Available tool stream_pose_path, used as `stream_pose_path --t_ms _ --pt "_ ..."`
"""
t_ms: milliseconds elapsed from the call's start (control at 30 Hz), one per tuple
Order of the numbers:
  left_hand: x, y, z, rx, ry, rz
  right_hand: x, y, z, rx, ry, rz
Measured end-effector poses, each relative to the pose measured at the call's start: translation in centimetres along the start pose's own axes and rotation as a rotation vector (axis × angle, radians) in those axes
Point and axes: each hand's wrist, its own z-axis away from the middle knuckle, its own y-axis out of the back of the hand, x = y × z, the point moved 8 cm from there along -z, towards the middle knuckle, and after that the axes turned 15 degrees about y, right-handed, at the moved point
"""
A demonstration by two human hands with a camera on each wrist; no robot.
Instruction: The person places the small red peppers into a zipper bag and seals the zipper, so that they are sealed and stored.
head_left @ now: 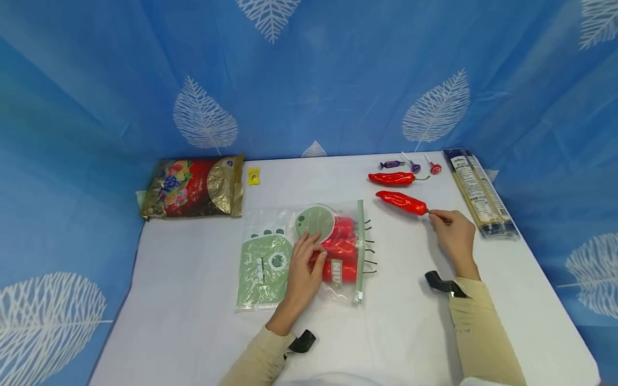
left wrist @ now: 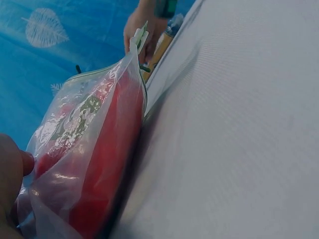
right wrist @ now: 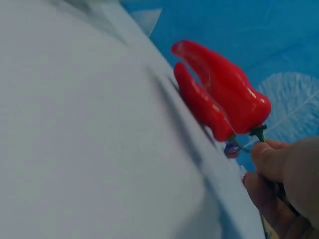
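Observation:
My right hand (head_left: 454, 238) pinches the stem of a red chili pepper (head_left: 402, 202), and in the right wrist view this pepper (right wrist: 232, 92) hangs off the fingertips. Behind it on the table lies a second red pepper (head_left: 391, 178) with a curved stem. My left hand (head_left: 305, 273) rests on a clear zip bag (head_left: 263, 268) with green printed figures. Several red peppers (head_left: 344, 249) fill the bag's right part, their dark stems poking out past the green zip edge (head_left: 360, 252). From the left wrist, the bag (left wrist: 94, 149) bulges beside my thumb.
A red and gold fruit-print bag (head_left: 193, 187) lies at the back left, with a small yellow wrapped candy (head_left: 254, 176) near it. At the back right are a purple candy (head_left: 392, 164), a purple lollipop (head_left: 414, 167), a red lollipop (head_left: 435, 168) and a long clear-wrapped packet (head_left: 480, 193).

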Motion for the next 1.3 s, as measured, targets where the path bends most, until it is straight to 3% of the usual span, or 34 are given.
stream_pose_path --t_ms 267,500,867,1067,1300 --pt "0.0 -0.2 -0.2 -0.011 0.008 -0.009 -2.0 2.5 6.3 0.061 -0.061 -0.066" --pt "-0.3 -0.4 0.0 -0.029 0.018 -0.028 -3.2 2.3 8.8 0.081 -0.011 -0.106" --pt "0.3 -1.1 -0.1 -0.082 -0.004 -0.029 -4.9 1.0 9.2 0.096 0.037 -0.166" --pt "0.3 -0.2 0.0 -0.020 -0.003 -0.007 -6.9 -0.4 7.9 0.069 0.147 -0.202" --pt "0.2 0.3 -0.1 -0.001 -0.004 -0.008 -8.8 -1.9 6.8 0.043 0.193 -0.253"
